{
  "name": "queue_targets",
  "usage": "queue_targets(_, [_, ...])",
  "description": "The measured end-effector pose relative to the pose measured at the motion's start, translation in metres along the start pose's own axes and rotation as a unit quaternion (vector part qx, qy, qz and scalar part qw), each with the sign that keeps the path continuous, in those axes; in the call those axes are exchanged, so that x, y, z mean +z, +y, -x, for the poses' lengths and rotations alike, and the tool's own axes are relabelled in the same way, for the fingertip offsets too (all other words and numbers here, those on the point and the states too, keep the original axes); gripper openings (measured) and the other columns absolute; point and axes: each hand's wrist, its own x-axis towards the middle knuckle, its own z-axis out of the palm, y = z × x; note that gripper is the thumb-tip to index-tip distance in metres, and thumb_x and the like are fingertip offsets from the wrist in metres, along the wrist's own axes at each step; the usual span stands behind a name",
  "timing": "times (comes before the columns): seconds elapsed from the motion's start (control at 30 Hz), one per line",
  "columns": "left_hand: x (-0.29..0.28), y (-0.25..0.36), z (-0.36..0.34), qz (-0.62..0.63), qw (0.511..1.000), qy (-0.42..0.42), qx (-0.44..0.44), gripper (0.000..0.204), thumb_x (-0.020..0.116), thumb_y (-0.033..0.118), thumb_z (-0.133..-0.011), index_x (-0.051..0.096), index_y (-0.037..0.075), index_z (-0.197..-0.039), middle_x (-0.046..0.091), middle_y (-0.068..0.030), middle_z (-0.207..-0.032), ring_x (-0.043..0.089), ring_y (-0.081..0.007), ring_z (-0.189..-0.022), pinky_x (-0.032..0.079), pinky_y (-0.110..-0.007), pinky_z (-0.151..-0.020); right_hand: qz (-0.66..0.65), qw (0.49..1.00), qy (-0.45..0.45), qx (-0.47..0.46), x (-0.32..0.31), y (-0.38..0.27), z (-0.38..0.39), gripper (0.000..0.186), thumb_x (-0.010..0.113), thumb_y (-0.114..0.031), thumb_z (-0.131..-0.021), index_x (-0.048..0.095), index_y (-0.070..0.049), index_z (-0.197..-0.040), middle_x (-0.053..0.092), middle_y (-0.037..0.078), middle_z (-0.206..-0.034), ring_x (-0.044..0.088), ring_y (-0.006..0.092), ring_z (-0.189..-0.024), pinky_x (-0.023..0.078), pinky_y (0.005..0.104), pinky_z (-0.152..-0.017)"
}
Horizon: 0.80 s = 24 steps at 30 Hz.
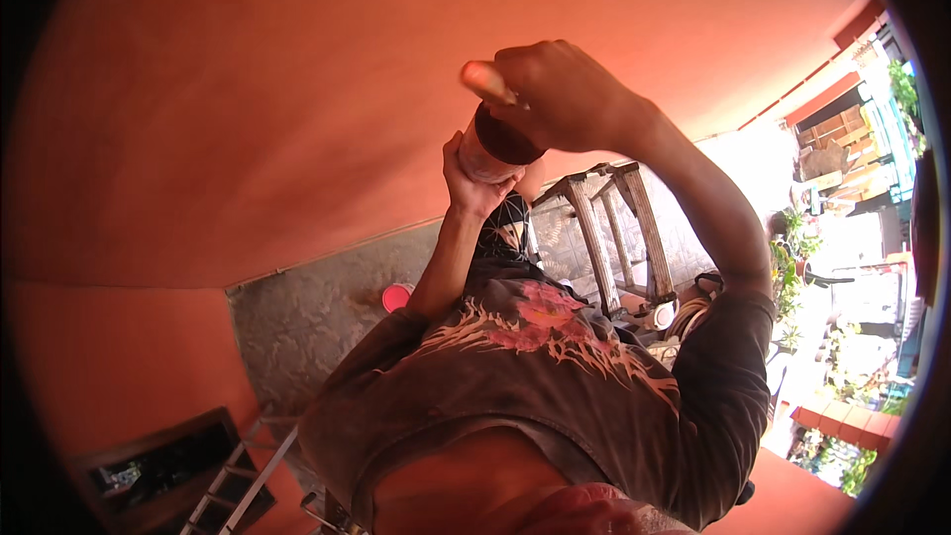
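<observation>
My left hand [477,181] is wrapped round a pale cylindrical container [485,163] with a dark reddish-brown top, and holds it in front of my body, near the orange wall. Just above that top, my right hand [555,94] is closed, knuckles up. A rounded orange-tan end [483,79] sticks out to the left of the right hand's fingers. Whether it is a handle or my thumb, I cannot tell. The right fingers hide whatever they grip and part of the container's top.
An orange wall [248,119] fills the far side. A worn wooden stand [649,228] is to the right, over grey patterned flooring [297,327]. A pink round container [396,297] sits on the floor. At the lower left is a metal ladder [238,481]; plants [788,267] are at the right.
</observation>
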Motion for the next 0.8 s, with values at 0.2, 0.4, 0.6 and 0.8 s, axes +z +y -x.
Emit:
queue_targets(0.2, [-0.018, 0.004, -0.007, 0.026, 0.995, -0.092, -0.018, 0.068, 0.043, 0.064, -0.091, 0.058, 0.007, -0.125, 0.068, -0.0173, -0.099, 0.066, -0.0293, -0.069, 0.049, -0.032, -0.044, -0.332, 0.942, -0.051, 0.022, -0.029, 0.013, 0.005, 0.004, 0.067, -0.009, -0.084, 0.064, -0.008, -0.083, 0.065, 0.008, -0.075, 0.065, 0.0230, -0.071, 0.051, 0.0381, -0.065])
queue_targets(0.4, [-0.001, 0.005, -0.009, 0.004, 1.000, 0.026, -0.008, 0.065, 0.044, 0.064, -0.091, 0.059, 0.009, -0.123, 0.068, -0.0139, -0.096, 0.067, -0.0276, -0.069, 0.049, -0.031, -0.043, -0.241, 0.961, -0.139, 0.009, -0.022, 0.011, 0.005, 0.007, 0.070, -0.006, -0.076, 0.063, -0.007, -0.077, 0.066, 0.008, -0.070, 0.064, 0.0238, -0.069, 0.049, 0.0368, -0.062])
queue_targets(0.6, [-0.035, 0.002, -0.019, -0.039, 0.997, -0.026, -0.058, 0.065, 0.038, 0.062, -0.095, 0.058, 0.006, -0.119, 0.068, -0.0149, -0.093, 0.066, -0.0263, -0.058, 0.051, -0.031, -0.040, -0.192, 0.942, -0.273, 0.046, -0.028, 0.012, -0.003, 0.010, 0.072, -0.006, -0.070, 0.063, -0.008, -0.075, 0.066, 0.008, -0.071, 0.065, 0.0254, -0.070, 0.049, 0.0375, -0.062])
queue_targets(0.8, [-0.029, -0.006, -0.016, -0.031, 0.997, -0.034, -0.062, 0.064, 0.034, 0.060, -0.098, 0.057, 0.004, -0.120, 0.068, -0.0167, -0.091, 0.065, -0.0284, -0.056, 0.046, -0.028, -0.034, -0.163, 0.934, -0.316, 0.043, -0.027, 0.016, -0.014, 0.008, 0.070, -0.005, -0.071, 0.066, -0.009, -0.076, 0.067, 0.008, -0.076, 0.066, 0.0244, -0.075, 0.050, 0.0383, -0.065])
